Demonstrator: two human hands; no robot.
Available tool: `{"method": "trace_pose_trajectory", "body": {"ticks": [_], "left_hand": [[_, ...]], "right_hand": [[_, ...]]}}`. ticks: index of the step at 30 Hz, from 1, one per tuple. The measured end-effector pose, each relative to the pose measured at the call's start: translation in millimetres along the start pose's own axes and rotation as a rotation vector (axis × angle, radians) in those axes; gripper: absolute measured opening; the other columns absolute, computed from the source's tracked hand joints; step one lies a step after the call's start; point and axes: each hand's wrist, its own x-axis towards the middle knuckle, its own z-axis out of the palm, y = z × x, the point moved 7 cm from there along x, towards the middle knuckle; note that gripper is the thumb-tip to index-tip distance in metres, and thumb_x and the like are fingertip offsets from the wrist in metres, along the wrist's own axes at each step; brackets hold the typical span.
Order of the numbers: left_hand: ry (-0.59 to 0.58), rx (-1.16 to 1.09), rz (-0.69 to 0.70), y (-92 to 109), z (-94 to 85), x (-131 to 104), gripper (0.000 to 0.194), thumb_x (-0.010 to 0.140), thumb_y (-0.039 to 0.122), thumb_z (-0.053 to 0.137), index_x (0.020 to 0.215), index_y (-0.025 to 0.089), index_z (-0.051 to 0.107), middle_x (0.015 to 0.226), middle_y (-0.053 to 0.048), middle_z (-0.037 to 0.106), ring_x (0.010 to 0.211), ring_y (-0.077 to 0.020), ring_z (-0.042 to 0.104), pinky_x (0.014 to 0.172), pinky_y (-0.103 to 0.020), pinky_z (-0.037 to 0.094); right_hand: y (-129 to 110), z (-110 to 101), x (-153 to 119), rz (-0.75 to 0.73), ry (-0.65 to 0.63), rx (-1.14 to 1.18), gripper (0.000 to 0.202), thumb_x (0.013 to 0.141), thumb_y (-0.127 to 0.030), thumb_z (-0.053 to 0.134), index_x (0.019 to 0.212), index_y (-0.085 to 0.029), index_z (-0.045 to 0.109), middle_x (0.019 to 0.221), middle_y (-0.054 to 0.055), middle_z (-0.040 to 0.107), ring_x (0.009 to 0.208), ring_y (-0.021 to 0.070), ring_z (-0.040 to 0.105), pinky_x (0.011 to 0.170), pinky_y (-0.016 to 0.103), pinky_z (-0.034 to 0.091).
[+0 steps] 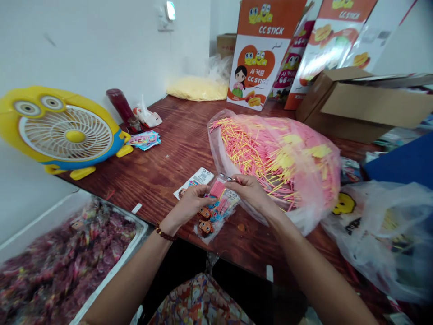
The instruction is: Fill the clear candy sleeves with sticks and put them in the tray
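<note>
Between my two hands is a small clear packet of pink sticks. The fingers of my left hand pinch its left side. My right hand grips the packet's upper right edge between thumb and finger. Just below lie several clear packets with cartoon faces, partly under the held one. A stack of printed cards rests beside my left hand. Behind my right hand, a large open clear bag spills pink and yellow sticks toward its left opening.
A yellow cartoon fan stands on the left of the wooden table. Below it sits a white bin of filled packets. Printed cartons and an opened cardboard box line the back. A plastic bag lies at right.
</note>
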Motion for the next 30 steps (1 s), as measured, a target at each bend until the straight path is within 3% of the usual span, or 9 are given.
{"method": "trace_pose_trajectory", "body": {"ticks": [3, 9, 16, 21, 26, 30], "left_hand": [[-0.005, -0.024, -0.027, -4, -0.2, 1, 0.033, 0.060, 0.031, 0.085, 0.086, 0.014, 0.075, 0.083, -0.002, 0.074, 0.069, -0.0134, 0.064, 0.070, -0.026, 0.051], [-0.027, -0.058, -0.090, -10, 2.0, -3, 0.041, 0.058, 0.035, 0.087, 0.091, 0.013, 0.076, 0.085, -0.004, 0.076, 0.072, -0.0153, 0.067, 0.075, -0.028, 0.052], [-0.040, 0.112, -0.088, -14, -2.3, -1, 0.033, 0.061, 0.038, 0.084, 0.082, 0.013, 0.076, 0.075, -0.001, 0.072, 0.063, -0.0133, 0.061, 0.061, -0.024, 0.048], [-0.034, 0.123, -0.094, -16, -3.4, 0, 0.030, 0.062, 0.036, 0.082, 0.080, 0.013, 0.075, 0.075, -0.001, 0.072, 0.063, -0.0129, 0.061, 0.063, -0.024, 0.048], [-0.048, 0.198, -0.087, -15, -6.8, -1, 0.028, 0.063, 0.036, 0.081, 0.075, 0.013, 0.072, 0.070, -0.001, 0.070, 0.061, -0.0128, 0.060, 0.062, -0.024, 0.048], [-0.064, 0.234, -0.081, -21, -11.2, -6, 0.028, 0.068, 0.037, 0.078, 0.081, 0.014, 0.069, 0.076, -0.002, 0.071, 0.066, -0.0138, 0.063, 0.065, -0.025, 0.051]], "right_hand": [[0, 5, -2, 0.042, -0.033, 0.027, 0.039, 0.074, -0.046, 0.072, 0.062, -0.020, 0.044, 0.060, -0.008, 0.034, 0.057, 0.0080, 0.027, 0.055, 0.025, 0.021], [1, 10, -5, 0.049, 0.017, 0.025, 0.039, 0.071, -0.046, 0.070, 0.061, -0.020, 0.043, 0.059, -0.007, 0.034, 0.057, 0.0079, 0.028, 0.055, 0.024, 0.022], [-10, 2, -3, -0.059, -0.021, -0.086, 0.029, 0.081, -0.045, 0.063, 0.071, -0.018, 0.058, 0.064, -0.005, 0.045, 0.061, 0.0097, 0.037, 0.059, 0.025, 0.029], [-19, 0, -3, -0.097, -0.036, -0.282, 0.031, 0.086, -0.044, 0.060, 0.068, -0.018, 0.054, 0.062, -0.006, 0.041, 0.060, 0.0097, 0.035, 0.057, 0.025, 0.026], [-10, -6, -5, -0.081, 0.054, -0.360, 0.036, 0.085, -0.042, 0.058, 0.061, -0.019, 0.044, 0.058, -0.006, 0.035, 0.058, 0.0094, 0.032, 0.056, 0.025, 0.023], [1, -8, -7, -0.050, 0.014, -0.426, 0.034, 0.086, -0.041, 0.056, 0.061, -0.019, 0.050, 0.056, -0.005, 0.039, 0.057, 0.0108, 0.036, 0.056, 0.025, 0.023]]}}
